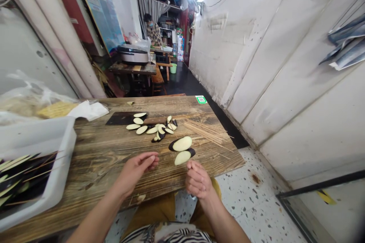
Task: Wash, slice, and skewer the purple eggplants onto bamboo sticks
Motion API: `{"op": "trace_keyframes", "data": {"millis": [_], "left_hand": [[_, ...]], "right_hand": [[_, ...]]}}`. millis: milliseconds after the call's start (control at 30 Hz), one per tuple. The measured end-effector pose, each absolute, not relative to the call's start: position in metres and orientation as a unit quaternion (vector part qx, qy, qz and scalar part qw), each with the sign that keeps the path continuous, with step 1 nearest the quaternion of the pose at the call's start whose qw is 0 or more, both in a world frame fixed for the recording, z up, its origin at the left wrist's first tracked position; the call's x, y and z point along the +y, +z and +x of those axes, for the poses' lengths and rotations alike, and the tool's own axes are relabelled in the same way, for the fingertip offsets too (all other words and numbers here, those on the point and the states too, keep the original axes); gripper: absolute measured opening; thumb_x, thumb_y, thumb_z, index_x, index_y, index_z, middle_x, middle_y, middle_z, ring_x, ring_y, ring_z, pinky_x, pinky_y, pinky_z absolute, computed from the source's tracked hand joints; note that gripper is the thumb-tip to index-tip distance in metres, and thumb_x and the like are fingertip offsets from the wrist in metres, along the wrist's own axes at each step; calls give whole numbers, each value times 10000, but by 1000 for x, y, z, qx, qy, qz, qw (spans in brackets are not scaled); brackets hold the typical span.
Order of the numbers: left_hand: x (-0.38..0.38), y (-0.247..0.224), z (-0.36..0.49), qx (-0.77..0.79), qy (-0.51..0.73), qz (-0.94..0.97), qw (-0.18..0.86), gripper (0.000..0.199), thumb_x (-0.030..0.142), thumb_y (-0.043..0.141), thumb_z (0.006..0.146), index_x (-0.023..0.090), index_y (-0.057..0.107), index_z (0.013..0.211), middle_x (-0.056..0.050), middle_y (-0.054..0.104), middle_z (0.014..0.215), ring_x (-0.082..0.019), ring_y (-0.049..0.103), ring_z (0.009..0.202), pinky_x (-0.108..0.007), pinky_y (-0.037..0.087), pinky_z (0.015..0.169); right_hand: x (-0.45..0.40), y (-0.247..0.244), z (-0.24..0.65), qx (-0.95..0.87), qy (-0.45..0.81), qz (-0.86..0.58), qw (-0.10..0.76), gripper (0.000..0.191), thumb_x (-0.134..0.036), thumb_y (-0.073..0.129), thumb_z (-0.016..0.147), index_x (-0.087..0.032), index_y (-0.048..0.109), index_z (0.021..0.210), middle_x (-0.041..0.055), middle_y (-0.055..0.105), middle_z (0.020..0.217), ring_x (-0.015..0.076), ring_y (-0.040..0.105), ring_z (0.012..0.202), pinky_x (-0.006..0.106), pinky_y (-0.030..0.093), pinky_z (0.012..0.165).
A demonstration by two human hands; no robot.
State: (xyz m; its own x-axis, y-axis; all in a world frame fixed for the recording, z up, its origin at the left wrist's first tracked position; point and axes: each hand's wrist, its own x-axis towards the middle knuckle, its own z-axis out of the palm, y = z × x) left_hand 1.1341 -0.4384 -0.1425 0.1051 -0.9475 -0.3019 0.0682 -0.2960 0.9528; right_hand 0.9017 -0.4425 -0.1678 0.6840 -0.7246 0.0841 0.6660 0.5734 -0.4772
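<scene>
Because the two long eggplant slices (182, 144) lie closest to the hands, they are the first things to look at. They rest flat on the wooden surface (97, 148), one just below the other and slightly overlapping, with a dark skin along one edge. Such slices should be light and soft, and the pale flesh may feel a little damp, so they can bend or tear if pinched hard. It seems best to take one by its firmer skin edge, with support under the flesh.

The left hand (134, 172) rests low on the surface, and its fingers (149, 158) curve loosely and hold nothing. The right hand (197, 179) is just beside the lower slice, with its fingers (194, 171) half curled, also empty.

Farther along the surface, more eggplant slices (158, 127) lie in a loose group around the wooden handle of a dark cleaver (122, 118), and some sit on its blade. A loose bundle of thin bamboo skewers (205, 131) lies to the right of them, close to the two slices but not in their way. On the left, a white plastic tub (64, 148) holds eggplant slices already on sticks (17, 174).
</scene>
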Motion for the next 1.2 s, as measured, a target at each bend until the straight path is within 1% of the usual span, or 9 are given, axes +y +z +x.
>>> {"op": "trace_keyframes", "data": {"millis": [100, 233, 300, 467, 600, 733, 833, 967, 1200], "left_hand": [[-440, -146, 1138, -420, -508, 619, 426, 509, 509, 653, 628, 147, 650, 984, -88, 717, 898, -214, 658, 822, -325, 501, 777], [-448, -156, 1151, -512, -343, 700, 360, 400, 481, 551, 683, 180, 679, 913, -65, 722, 840, -241, 658, 810, -351, 482, 791], [-457, -160, 1156, -543, -282, 722, 323, 374, 441, 504, 723, 184, 679, 931, -67, 720, 898, -237, 650, 843, -342, 469, 804], [-499, -161, 1145, -578, -140, 770, 231, 458, 431, 445, 803, 157, 591, 1140, -120, 660, 1082, -265, 589, 994, -372, 423, 840], [-538, -164, 1121, -584, -22, 797, 154, 592, 561, 535, 717, 148, 565, 1140, -173, 614, 1093, -349, 513, 1058, -462, 380, 854], [-564, -173, 1116, -583, -30, 796, 159, 543, 552, 579, 685, 140, 619, 1037, -201, 589, 1109, -380, 476, 1092, -476, 368, 863], [-576, -181, 1127, -564, -94, 802, 174, 480, 433, 620, 693, 176, 617, 1099, -176, 619, 1117, -346, 518, 1083, -427, 387, 861], [-585, -187, 1144, -558, -142, 798, 178, 479, 319, 631, 698, 185, 602, 1156, -129, 677, 1058, -287, 606, 978, -347, 434, 796], [-576, -189, 1161, -551, -144, 788, 232, 491, 294, 563, 753, 111, 573, 1208, -166, 616, 1189, -295, 563, 1094, -346, 431, 878]], "right_hand": [[-439, -168, 898, 71, -412, -243, 875, 116, -275, 601, 870, -163, 573, 858, -161, 319, 371, 7, 77, 226, 90, 218, 210], [-436, -168, 889, 140, -464, -267, 833, 129, -289, 595, 878, -166, 588, 840, -145, 325, 392, 4, 117, 247, 95, 217, 236], [-435, -169, 885, 175, -476, -290, 811, 151, -306, 590, 880, -161, 598, 837, -140, 320, 388, 6, 141, 252, 103, 219, 250], [-433, -179, 885, 250, -500, -335, 759, 189, -337, 574, 886, -157, 597, 833, -134, 316, 391, 13, 160, 269, 123, 214, 276], [-433, -188, 888, 310, -492, -374, 722, 244, -412, 543, 887, -173, 581, 850, -137, 287, 400, 26, 139, 281, 146, 174, 287], [-432, -192, 888, 424, -487, -516, 564, 287, -424, 505, 894, -161, 618, 874, -89, 340, 473, 59, 263, 383, 179, 220, 378], [-431, -193, 888, 474, -481, -590, 444, 289, -394, 482, 900, -158, 649, 881, -31, 437, 586, 92, 352, 496, 212, 283, 463], [-429, -194, 890, 477, -464, -599, 446, 317, -390, 434, 916, -158, 650, 927, -40, 389, 566, 103, 334, 493, 219, 277, 466], [-427, -200, 895, 476, -457, -582, 475, 326, -409, 457, 902, -149, 655, 901, -50, 362, 540, 98, 318, 482, 210, 247, 456]]}}
